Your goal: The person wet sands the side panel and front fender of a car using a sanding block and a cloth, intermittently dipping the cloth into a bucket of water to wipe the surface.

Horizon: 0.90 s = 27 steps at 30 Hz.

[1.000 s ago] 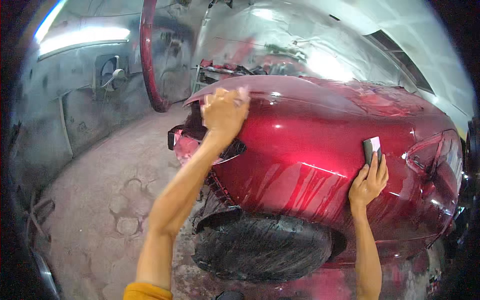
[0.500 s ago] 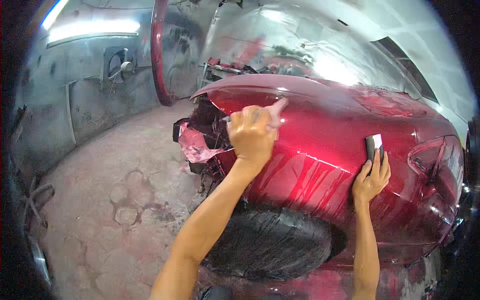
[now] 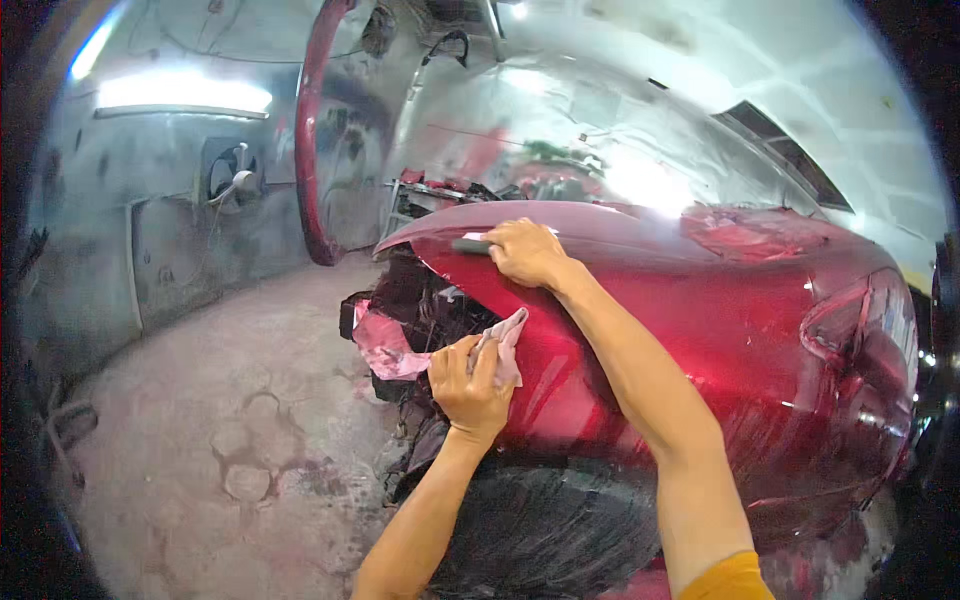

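Note:
A glossy red car body (image 3: 640,330) fills the middle, its front fender and bonnet edge nearest me. Crumpled in my left hand (image 3: 468,395) is a pale pink cloth (image 3: 503,348), held by the fender's front edge with the fingers closed round it. Farther up, near the bonnet edge, my right hand (image 3: 532,252) grips a flat dark sanding block (image 3: 471,246) with a bit of white showing at its edge. The block appears to rest on the red panel. Wet-looking streaks mark the fender side below my right forearm.
Beneath the fender sits a dark covered wheel (image 3: 550,525). Pink masking sheet (image 3: 385,345) hangs at the exposed front end. A long curved red part (image 3: 313,140) hangs upright near the grey wall, which bears a fan (image 3: 232,178) and a bright tube light (image 3: 185,97).
My right hand has moved left and up with the sanding block, from the fender's side to the bonnet edge. My left hand with the cloth has come down. The view has shifted slightly.

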Tool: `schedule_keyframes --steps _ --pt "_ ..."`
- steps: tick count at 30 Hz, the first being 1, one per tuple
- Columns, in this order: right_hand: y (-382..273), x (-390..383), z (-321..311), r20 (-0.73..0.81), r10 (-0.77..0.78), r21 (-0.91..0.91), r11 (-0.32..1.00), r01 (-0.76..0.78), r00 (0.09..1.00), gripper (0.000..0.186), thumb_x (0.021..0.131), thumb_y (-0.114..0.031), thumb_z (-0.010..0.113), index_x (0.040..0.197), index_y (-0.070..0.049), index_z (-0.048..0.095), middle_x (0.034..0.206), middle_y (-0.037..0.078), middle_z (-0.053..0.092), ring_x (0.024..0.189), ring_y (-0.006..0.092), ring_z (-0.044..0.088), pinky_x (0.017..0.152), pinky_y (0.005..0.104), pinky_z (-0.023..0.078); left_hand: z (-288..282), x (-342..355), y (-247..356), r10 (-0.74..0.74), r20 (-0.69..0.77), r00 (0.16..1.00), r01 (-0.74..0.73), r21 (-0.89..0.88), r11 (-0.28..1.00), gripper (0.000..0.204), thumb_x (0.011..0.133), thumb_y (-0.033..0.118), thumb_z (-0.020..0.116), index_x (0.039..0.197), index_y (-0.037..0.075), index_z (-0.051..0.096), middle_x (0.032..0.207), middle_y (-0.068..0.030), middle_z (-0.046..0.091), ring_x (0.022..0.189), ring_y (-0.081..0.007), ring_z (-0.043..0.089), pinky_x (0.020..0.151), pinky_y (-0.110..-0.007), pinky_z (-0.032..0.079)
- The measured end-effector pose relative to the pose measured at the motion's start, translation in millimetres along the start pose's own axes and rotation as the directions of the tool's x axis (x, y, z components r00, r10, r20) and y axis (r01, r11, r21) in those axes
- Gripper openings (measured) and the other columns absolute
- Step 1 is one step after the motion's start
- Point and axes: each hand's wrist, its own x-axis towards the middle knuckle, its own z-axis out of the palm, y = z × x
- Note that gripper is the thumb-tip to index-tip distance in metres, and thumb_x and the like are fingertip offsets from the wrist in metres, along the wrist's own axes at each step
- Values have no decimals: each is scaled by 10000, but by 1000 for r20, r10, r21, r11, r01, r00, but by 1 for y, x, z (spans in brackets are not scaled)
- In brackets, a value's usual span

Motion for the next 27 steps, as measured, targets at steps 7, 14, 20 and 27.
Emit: schedule_keyframes --steps 7,14,20,27 --pt "52 -59 -16 -133 47 -185 980 -71 990 357 971 -207 525 1263 -179 728 1117 175 722 1009 403 685 910 545 548 3 -6 -7 -17 -13 1000 17 -13 1000 217 842 237 775 993 84 746 1044 -114 672 884 -326 618 780 -464 477" --pt "-35 116 108 204 -54 66 997 41 977 409 909 -266 551 1267 -299 745 1179 120 757 1072 384 721 940 511 579 2 4 -3 29 -61 998 -32 -60 998 224 847 219 771 996 52 764 1022 -129 674 875 -334 613 770 -463 474" --pt "9 -1 33 -39 103 -171 979 -108 994 359 965 -314 556 1238 -182 749 1122 176 731 1010 408 696 921 536 561 4 -2 -8 -37 -34 999 36 -25 999 219 803 194 799 988 82 765 1022 -87 678 892 -301 624 772 -442 479" --pt "3 79 86 196 153 -238 966 -104 969 393 989 -318 539 1332 -214 698 1072 240 724 966 453 702 826 576 563 3 -3 -8 -21 63 998 25 -70 997 267 824 253 787 1028 84 753 1038 -99 669 896 -322 624 775 -446 480"
